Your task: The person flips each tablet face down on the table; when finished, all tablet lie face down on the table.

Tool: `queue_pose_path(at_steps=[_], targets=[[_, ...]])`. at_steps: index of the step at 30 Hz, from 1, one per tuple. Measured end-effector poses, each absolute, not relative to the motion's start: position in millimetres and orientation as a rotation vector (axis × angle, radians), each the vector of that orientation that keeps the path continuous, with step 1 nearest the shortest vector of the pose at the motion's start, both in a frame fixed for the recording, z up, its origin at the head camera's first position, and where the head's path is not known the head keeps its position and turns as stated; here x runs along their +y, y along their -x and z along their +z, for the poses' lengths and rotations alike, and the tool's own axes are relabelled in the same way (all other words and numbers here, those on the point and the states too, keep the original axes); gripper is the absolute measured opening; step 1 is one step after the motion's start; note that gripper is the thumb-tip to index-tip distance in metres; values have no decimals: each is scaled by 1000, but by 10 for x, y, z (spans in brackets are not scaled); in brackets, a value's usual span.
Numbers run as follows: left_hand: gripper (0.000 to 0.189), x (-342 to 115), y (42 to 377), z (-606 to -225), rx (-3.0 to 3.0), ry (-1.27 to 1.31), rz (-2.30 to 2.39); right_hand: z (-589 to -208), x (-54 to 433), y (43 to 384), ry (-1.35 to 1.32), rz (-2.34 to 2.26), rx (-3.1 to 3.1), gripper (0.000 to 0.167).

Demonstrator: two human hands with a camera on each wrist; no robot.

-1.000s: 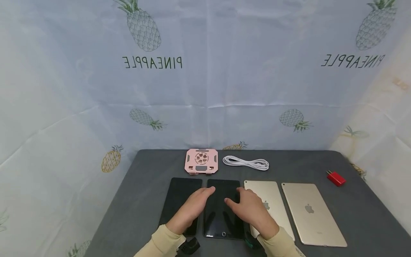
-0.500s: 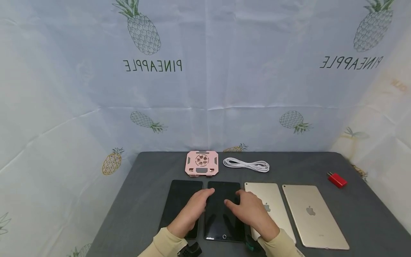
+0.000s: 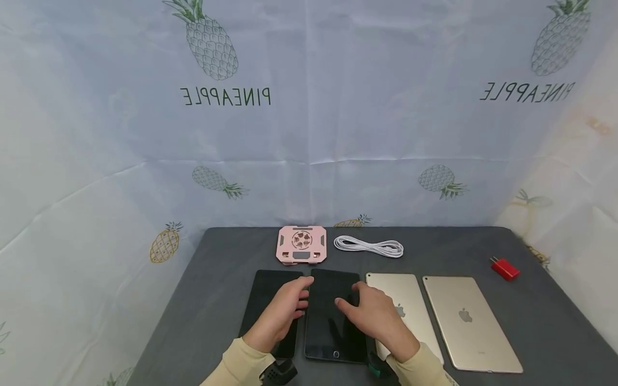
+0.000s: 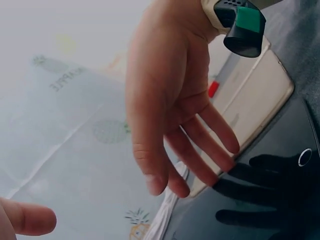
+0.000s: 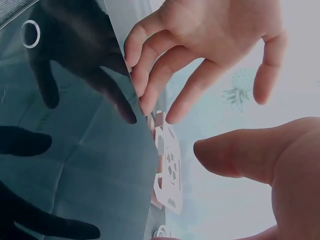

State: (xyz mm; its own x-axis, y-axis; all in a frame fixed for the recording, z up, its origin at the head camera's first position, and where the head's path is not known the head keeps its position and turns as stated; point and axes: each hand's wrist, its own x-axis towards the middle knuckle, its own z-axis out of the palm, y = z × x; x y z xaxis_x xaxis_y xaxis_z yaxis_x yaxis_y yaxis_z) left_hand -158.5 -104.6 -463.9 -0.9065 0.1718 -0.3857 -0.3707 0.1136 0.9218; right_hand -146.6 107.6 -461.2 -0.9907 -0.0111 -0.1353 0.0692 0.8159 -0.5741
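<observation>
Two black-screened tablets lie side by side, each screen up. My left hand extends over the left tablet, thumb up and fingers spread. Its fingertips reach the near side edge of the middle tablet, as the right wrist view shows. Opposite, my right hand has its fingers along that tablet's right edge, with the thumb raised over the glass. Both hands are reflected in the dark screen. Under the right hand, a gold tablet lies back up, partly covered.
A second gold tablet lies back up at the right, with a red charger plug beyond it. Behind the tablets are a pink plate-like stand and a bundled white cable. A pineapple-print curtain hangs behind the grey table.
My left hand has shifted slightly left and turned, so its fingers now show spread below the thumb. The right hand has stayed nearly in place.
</observation>
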Motion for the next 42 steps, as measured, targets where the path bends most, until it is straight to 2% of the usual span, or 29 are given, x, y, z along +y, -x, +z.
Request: queue_pose_path(at_steps=[3, 10, 14, 27, 42], targets=[[83, -1054, 1580, -4601, 1966, 176, 1874, -4614, 1072, 1474, -64, -909, 2854, 69], [81, -1100, 1573, -4518, 1912, 118, 1914, -4608, 1054, 1485, -95, -929, 2813, 94], [79, -1120, 1560, -4465, 1903, 95, 1939, -4617, 1048, 1479, -103, -961, 2799, 99], [77, -1136, 1511, -4365, 1927, 25, 1957, -4627, 1024, 1468, -70, -1068, 2734, 101], [75, -1136, 1395, -4218, 1922, -79, 2015, -4619, 977, 1468, -7, -1206, 2606, 85]])
